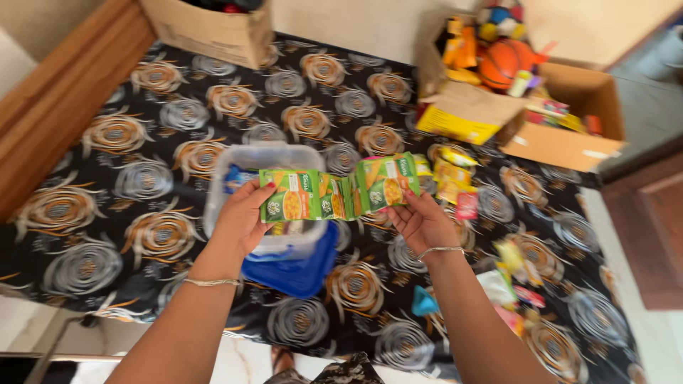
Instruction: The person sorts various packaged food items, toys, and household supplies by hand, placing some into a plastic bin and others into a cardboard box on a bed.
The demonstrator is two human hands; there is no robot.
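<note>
Left hand and right hand each pinch an end of the green sachet strip, stretched above the clear plastic tub.

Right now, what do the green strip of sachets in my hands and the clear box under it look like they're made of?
Green strip of sachets: probably thin glossy printed plastic film, since it folds between sachets. Clear box: likely translucent rigid plastic, as the patterned cloth shows faintly through its walls.

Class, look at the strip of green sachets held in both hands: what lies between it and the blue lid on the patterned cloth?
In the head view, a clear plastic container sits beneath the strip of green sachets, resting on the blue lid.
</note>
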